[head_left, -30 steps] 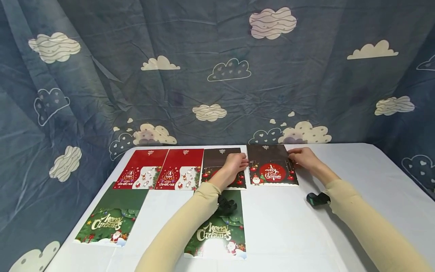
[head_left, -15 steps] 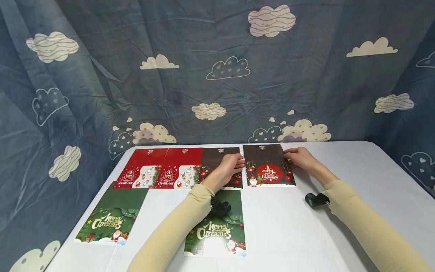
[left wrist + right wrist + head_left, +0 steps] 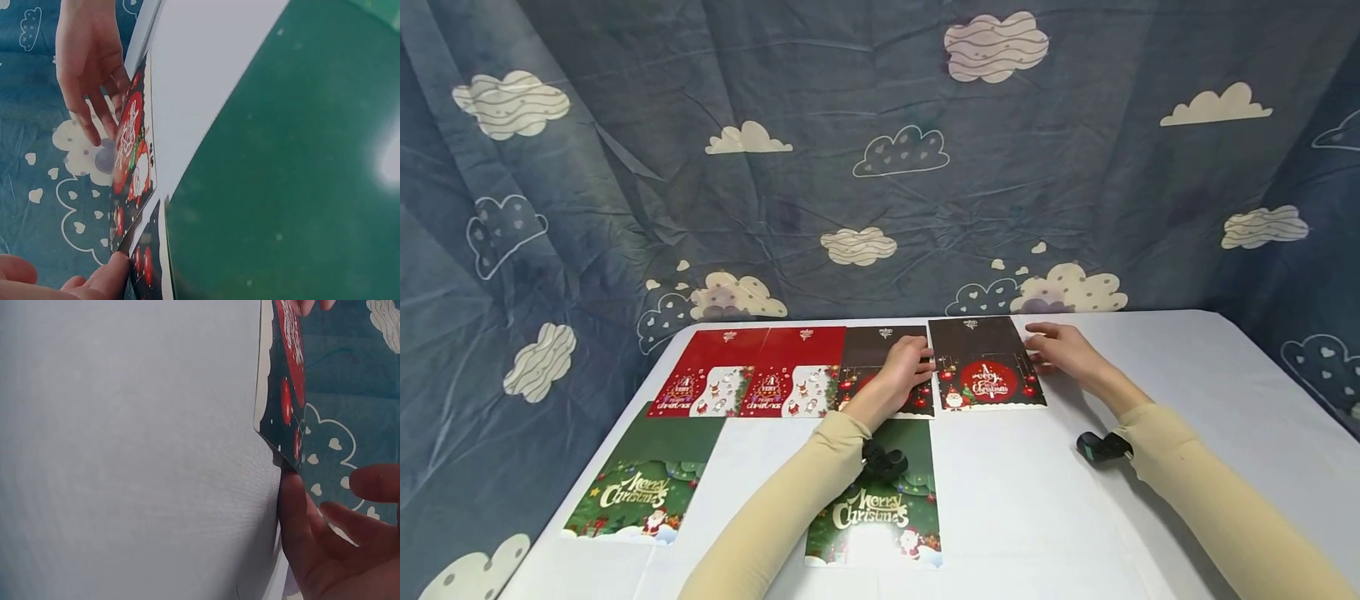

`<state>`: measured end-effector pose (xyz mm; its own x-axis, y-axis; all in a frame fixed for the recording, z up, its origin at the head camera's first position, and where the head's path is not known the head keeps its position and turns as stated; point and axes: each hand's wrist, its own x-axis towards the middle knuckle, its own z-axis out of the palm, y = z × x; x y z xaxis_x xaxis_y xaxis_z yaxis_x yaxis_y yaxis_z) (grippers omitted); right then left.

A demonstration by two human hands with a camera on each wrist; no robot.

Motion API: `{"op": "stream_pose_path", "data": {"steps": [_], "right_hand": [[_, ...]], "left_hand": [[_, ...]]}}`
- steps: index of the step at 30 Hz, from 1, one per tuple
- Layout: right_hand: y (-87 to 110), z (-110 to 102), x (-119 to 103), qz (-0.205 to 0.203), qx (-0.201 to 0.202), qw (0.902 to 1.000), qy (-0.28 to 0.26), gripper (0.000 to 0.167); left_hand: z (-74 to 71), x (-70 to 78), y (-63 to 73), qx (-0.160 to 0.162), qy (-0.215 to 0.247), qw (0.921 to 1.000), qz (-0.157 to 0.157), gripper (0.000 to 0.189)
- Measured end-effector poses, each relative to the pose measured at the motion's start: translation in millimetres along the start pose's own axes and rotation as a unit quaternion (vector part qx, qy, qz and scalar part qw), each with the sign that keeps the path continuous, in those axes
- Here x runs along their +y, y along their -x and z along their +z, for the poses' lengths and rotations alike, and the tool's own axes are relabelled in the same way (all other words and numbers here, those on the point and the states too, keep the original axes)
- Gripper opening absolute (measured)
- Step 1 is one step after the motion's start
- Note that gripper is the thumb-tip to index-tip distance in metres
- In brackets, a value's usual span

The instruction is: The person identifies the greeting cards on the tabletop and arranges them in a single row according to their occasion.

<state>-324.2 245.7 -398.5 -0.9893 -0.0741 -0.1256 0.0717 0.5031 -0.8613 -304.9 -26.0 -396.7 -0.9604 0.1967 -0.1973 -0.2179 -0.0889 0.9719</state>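
My left hand (image 3: 904, 368) lies over a dark Christmas card (image 3: 867, 343), hiding part of its print. Its fingertips reach the left edge of a second dark card (image 3: 988, 350), which bears a red round greeting and a small Santa. At that card's right edge is my right hand (image 3: 1067, 352), fingers loosely bent and thumb apart. In the right wrist view, a finger of the right hand (image 3: 337, 550) touches the card's edge. From the left wrist view, the fingertips of the left hand (image 3: 103, 275) show beside the narrow gap between the two dark cards.
Two red Christmas cards (image 3: 797, 358) lie in the same back row, to the left. Nearer the front are a green card (image 3: 643, 475) at left and another green card (image 3: 917, 500) under the left forearm. A cloud-patterned cloth (image 3: 880, 83) hangs behind the white table (image 3: 1015, 500).
The right-hand dark card has slid left, narrowing the gap to its neighbour. My right hand has moved left along with it, and my left hand has shifted slightly left.
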Motion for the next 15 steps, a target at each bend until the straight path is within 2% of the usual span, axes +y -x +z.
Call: {"op": "stream_pose_path", "data": {"steps": [9, 15], "right_hand": [[14.8, 0.3, -6.0, -0.002, -0.035, 0.9974, -0.063, 0.056], [18.5, 1.4, -7.7, 0.012, -0.038, 0.9970, -0.067, 0.055]], "left_hand": [[-8.2, 4.8, 1.5, -0.011, -0.016, 0.9998, -0.005, 0.047], [-9.4, 4.2, 0.8, -0.024, -0.020, 0.9995, -0.002, 0.050]]}}
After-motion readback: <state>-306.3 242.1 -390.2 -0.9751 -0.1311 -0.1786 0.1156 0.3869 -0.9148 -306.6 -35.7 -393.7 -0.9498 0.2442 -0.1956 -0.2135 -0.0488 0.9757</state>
